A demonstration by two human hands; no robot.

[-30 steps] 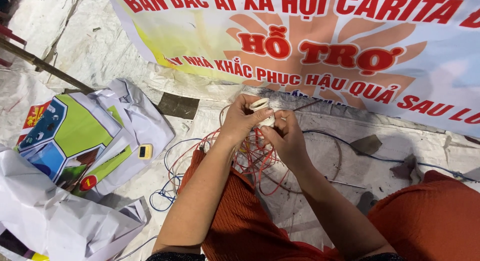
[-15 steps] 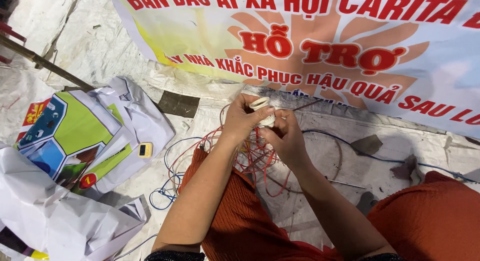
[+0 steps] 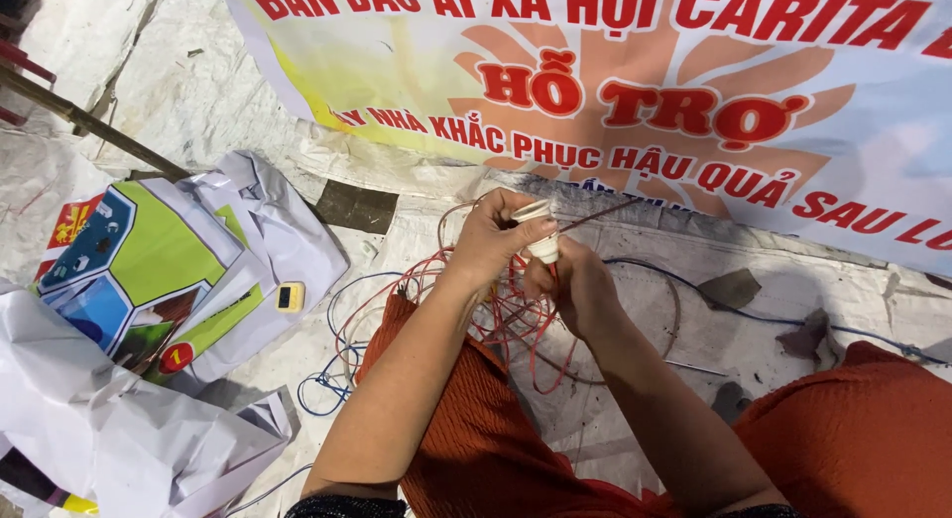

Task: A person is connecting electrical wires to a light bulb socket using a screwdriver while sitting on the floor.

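Two hands meet on one white lamp socket [image 3: 541, 234] — left hand [image 3: 488, 242] pinches its top, right hand [image 3: 580, 288] grips below; red wires [image 3: 506, 320] at 6 o'clock.

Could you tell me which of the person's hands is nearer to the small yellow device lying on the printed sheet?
The left hand. It is up and to the right of the small yellow device, gripping a white socket; the right hand lies farther right, beyond the red wires.
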